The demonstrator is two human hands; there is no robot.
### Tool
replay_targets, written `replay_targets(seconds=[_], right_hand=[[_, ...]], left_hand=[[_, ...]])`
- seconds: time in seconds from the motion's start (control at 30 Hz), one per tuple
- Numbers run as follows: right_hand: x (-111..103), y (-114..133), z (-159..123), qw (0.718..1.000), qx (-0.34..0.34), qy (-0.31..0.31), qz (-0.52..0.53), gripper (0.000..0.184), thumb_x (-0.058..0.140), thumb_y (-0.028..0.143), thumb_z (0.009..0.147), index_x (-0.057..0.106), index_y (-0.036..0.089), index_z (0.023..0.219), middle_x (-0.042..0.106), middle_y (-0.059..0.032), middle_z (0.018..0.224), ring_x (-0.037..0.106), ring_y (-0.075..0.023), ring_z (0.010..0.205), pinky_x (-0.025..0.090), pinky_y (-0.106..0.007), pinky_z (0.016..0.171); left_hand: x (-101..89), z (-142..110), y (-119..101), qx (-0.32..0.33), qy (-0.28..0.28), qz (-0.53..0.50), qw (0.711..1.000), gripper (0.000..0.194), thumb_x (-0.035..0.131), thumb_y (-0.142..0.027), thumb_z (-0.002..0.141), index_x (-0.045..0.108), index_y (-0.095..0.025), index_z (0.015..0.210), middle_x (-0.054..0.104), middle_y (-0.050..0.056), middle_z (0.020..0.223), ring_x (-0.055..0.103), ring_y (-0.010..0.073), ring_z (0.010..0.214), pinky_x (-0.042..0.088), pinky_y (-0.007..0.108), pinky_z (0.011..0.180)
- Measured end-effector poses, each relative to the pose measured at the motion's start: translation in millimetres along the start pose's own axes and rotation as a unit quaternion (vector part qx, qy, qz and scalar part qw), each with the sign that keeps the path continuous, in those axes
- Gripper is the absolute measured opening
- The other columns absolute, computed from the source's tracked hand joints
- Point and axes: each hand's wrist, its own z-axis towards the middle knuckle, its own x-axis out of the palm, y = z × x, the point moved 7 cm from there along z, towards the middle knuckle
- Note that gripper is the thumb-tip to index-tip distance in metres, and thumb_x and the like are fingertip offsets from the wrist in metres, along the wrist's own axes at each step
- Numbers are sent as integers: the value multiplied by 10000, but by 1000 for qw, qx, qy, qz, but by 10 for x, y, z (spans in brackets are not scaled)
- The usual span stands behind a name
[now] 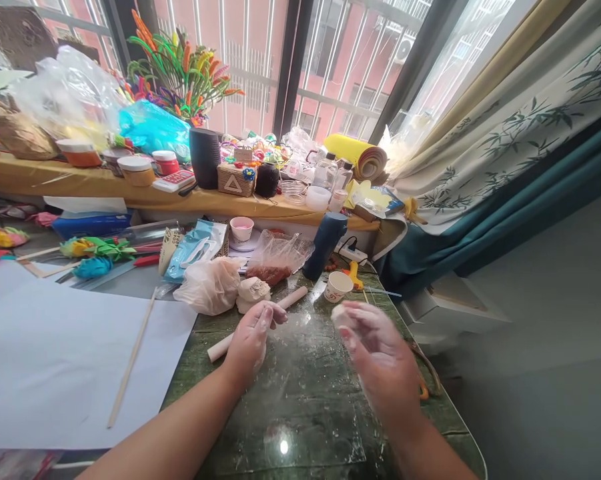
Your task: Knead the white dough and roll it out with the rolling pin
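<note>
My right hand [383, 357], dusted white and blurred by motion, curls its fingers round a small white lump of clay [339, 316] above the table. Opposite it, my left hand [253, 333] is closed, thumb against the curled fingers; its palm side is hidden, so I cannot tell if anything is inside. Behind the left hand lies a pale rolling pin [295, 297], partly covered by that hand. A larger lump of white clay [253, 291] sits just beyond it. Beneath both hands is a clear sheet [305, 407] with white dust and crumbs on it.
Beyond my right hand stand a paper cup [338, 287], a dark blue bottle [325, 245] and a yellow glue gun [353, 275]. Plastic bags [210, 283] lie behind my left hand. White paper [70, 360] with a wooden strip [133, 360] covers the left side. A crowded sill [175, 200] runs behind.
</note>
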Motion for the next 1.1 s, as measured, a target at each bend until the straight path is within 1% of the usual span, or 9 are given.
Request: replay_targets(seconds=[0.07, 0.13, 0.2, 0.27, 0.5, 0.63, 0.77, 0.93, 1.1], right_hand=[[3, 140, -20, 986, -125, 16, -107, 255, 709, 306, 926, 716, 284, 1180, 670, -109, 1302, 614, -308, 1239, 507, -520, 1054], [242, 29, -128, 952, -190, 140, -196, 248, 640, 241, 966, 716, 298, 1195, 715, -99, 1207, 658, -283, 1163, 551, -486, 1006], [474, -214, -267, 909, -209, 251, -257, 254, 578, 199, 988, 720, 282, 1182, 738, -89, 1144, 680, -263, 1098, 581, -446, 953], [578, -435, -350, 883, -201, 294, -306, 241, 592, 198, 975, 719, 273, 1165, 724, -85, 1187, 659, -273, 1132, 560, -467, 984], [367, -609, -374, 913, -125, 182, -343, 503, 703, 405, 911, 565, 243, 1367, 673, -122, 1250, 618, -319, 1168, 508, -514, 1019], [430, -601, -412, 910, -125, 196, -343, 284, 660, 370, 948, 632, 253, 1205, 712, -86, 1124, 640, -303, 1067, 490, -524, 984], [411, -616, -423, 942, -94, 179, -269, 229, 644, 329, 947, 639, 255, 1163, 709, -82, 1123, 644, -279, 1078, 502, -477, 985], [271, -872, -383, 986, 94, 85, -108, 389, 713, 390, 886, 618, 221, 1224, 713, -116, 1198, 676, -284, 1116, 522, -464, 1014], [140, -772, -184, 970, 231, 12, 71, 459, 687, 502, 898, 682, 168, 1213, 751, -122, 1145, 715, -266, 986, 570, -417, 898]], left_hand=[[-10, 11, 24, -13, -18, -11, 1000, 440, 525, -584, 972, 685, -192, 852, 673, 58, 827, 581, 208, 793, 456, 322, 783], [11, 13, 31, -20, -14, -12, 1000, 442, 540, -589, 962, 677, -189, 832, 664, 51, 811, 577, 203, 781, 454, 316, 771], [32, 9, 29, -22, -5, -9, 1000, 437, 546, -584, 960, 672, -188, 823, 661, 47, 808, 575, 200, 780, 452, 313, 770], [43, 7, 24, -22, 0, -8, 1000, 431, 547, -580, 960, 669, -189, 824, 661, 45, 809, 573, 199, 779, 451, 311, 772], [50, 6, 27, -25, 1, -4, 1000, 422, 536, -562, 969, 672, -189, 826, 653, 46, 806, 570, 199, 780, 453, 313, 776], [92, 4, 44, -25, 15, -5, 1000, 410, 543, -551, 970, 669, -187, 829, 650, 44, 807, 567, 197, 782, 453, 311, 772], [101, 6, 51, -25, 16, -5, 1000, 401, 546, -541, 969, 666, -187, 823, 649, 45, 805, 565, 198, 782, 452, 311, 769], [96, -2, 27, -26, 11, -9, 1000, 397, 561, -546, 955, 662, -189, 814, 641, 38, 790, 561, 195, 768, 454, 311, 763], [104, -3, 57, -35, 12, -16, 999, 401, 558, -546, 956, 665, -187, 811, 649, 44, 793, 571, 199, 772, 450, 314, 755]])
